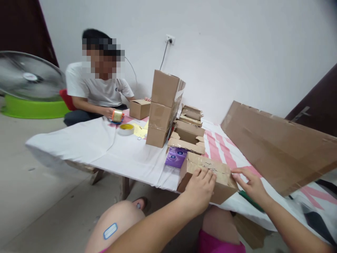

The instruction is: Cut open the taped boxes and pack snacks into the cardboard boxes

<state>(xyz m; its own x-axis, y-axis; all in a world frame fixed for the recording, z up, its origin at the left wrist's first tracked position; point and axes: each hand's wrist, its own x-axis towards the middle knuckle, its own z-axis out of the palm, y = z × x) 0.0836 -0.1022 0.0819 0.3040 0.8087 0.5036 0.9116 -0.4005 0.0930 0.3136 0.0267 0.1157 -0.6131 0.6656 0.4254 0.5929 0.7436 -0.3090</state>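
Observation:
A closed cardboard box sits at the near edge of the table, with small dark marks on its taped top. My left hand is closed over its near top edge, fingers bent onto the top and palm by the front side; the thumb is hidden. At the right end of the same box, my right hand has its fingers stretched and apart, the fingertips touching the corner. Just behind the box lies a purple package, beside an open cardboard box.
Cardboard boxes are stacked three high mid-table. A large cardboard sheet leans at the right. Across the table, a person holds a tape dispenser near another box. A tape roll lies nearby.

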